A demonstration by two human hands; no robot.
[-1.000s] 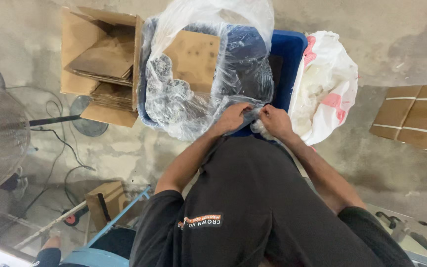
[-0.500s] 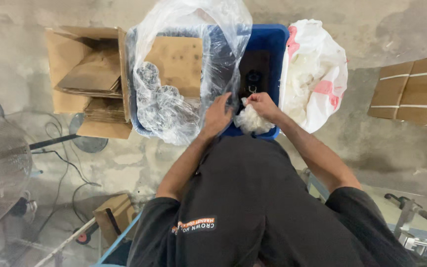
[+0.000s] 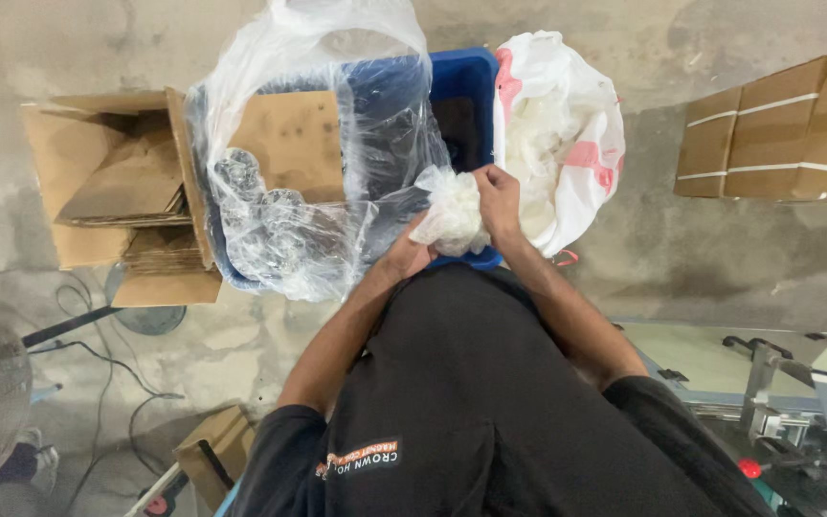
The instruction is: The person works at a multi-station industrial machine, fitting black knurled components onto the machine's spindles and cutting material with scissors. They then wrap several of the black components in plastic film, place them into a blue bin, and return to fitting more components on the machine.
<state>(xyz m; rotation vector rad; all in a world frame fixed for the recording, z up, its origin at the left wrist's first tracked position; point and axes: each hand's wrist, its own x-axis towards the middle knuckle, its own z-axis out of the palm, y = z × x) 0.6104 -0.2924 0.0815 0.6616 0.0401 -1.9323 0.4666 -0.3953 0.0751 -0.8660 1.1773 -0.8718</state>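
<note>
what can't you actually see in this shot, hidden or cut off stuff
Head view only:
- Left hand: its fingers are hidden behind the bunched clear plastic, so its grip cannot be told.
- Blue bin: the inside is mostly veiled by the clear plastic bag; its contents are unclear.
- White bag: its contents are hidden by its own folds.
- Taped cartons: cut off by the right edge.
</note>
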